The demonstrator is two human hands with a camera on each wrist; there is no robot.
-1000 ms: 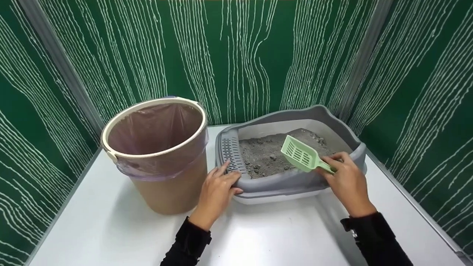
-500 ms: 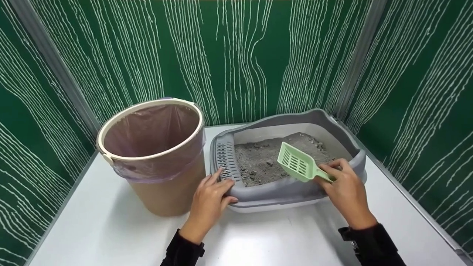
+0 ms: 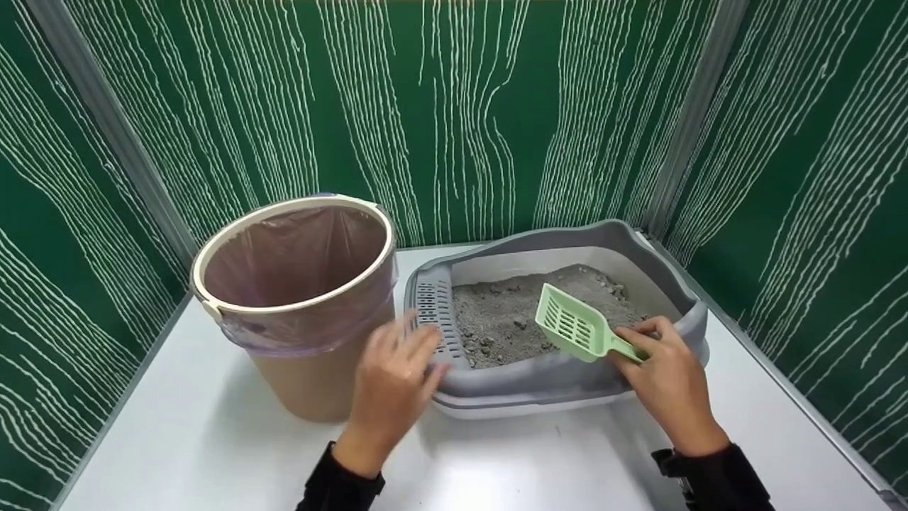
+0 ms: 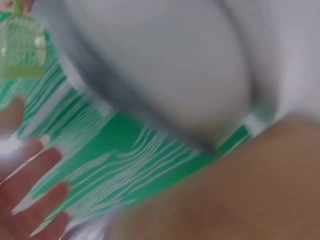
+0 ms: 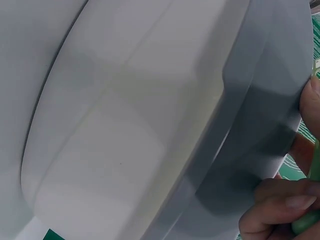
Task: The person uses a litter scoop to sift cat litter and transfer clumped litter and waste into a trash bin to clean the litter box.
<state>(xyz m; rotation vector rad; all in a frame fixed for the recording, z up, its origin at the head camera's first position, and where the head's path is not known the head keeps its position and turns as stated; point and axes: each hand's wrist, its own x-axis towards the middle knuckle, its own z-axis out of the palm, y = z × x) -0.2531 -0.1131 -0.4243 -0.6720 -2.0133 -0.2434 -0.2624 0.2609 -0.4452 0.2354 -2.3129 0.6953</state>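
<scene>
In the head view, my right hand [image 3: 670, 380] pinches the handle of a pale green slotted litter scoop [image 3: 594, 342], holding it over the front rim of the litter box [image 3: 525, 383]. No litter shows in its bowl. Grey cat litter [image 3: 518, 305] lies in the box, heaped toward the back. My left hand [image 3: 394, 383] is blurred, its fingers spread near the box's left front corner beside the perforated step. The left wrist view shows those loose fingers [image 4: 35, 170] holding nothing. In the right wrist view, curled fingers [image 5: 275, 207] wrap the green handle beside the grey rim.
A tan waste bin [image 3: 319, 387] with a cream rim and a translucent purplish liner stands left of the litter box, close to my left hand. Both stand on a white tabletop [image 3: 234, 454]. Green panels [image 3: 482, 128] with white lines enclose the back and sides.
The litter box has slid a little nearer and slightly left. My left hand has come off its front left corner. My right hand and the scoop have also come slightly nearer.
</scene>
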